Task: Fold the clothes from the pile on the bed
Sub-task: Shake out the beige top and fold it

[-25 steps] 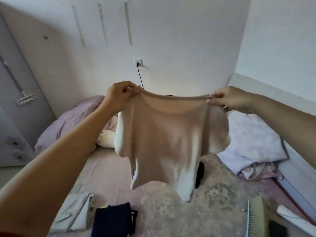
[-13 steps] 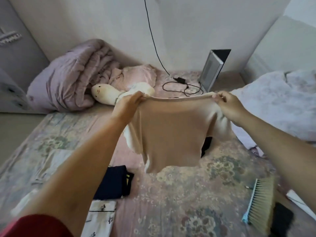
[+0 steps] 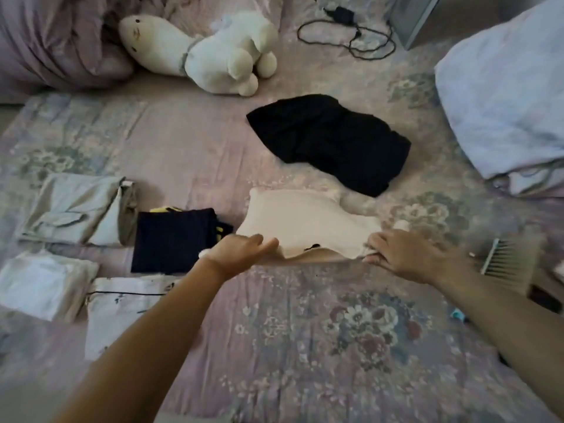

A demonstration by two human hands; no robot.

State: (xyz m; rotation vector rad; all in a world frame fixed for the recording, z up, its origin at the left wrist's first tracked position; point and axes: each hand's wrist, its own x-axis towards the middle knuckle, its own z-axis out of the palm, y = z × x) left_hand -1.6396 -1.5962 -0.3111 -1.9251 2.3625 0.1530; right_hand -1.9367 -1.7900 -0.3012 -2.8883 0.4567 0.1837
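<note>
A cream top (image 3: 305, 221) lies spread on the flowered bed sheet (image 3: 305, 346) in the middle of the view. My left hand (image 3: 241, 251) pinches its near left edge. My right hand (image 3: 406, 254) grips its near right edge. Just beyond the top lies a crumpled black garment (image 3: 332, 141). At the left sit folded pieces: a grey-green one (image 3: 76, 209), a dark navy one (image 3: 174, 239), a white one (image 3: 39, 282) and a pale printed one (image 3: 122, 306).
A white plush toy (image 3: 210, 53) and a rolled purple quilt (image 3: 52, 38) lie at the far side. A black charger cable (image 3: 351, 32) trails at the far middle. A pale blanket (image 3: 506, 99) is at right, and a hand brush (image 3: 512, 257) lies beside my right hand.
I have lowered the cream top from the air onto the bed, both hands still holding its edge. The view has tilted down toward the sheet.
</note>
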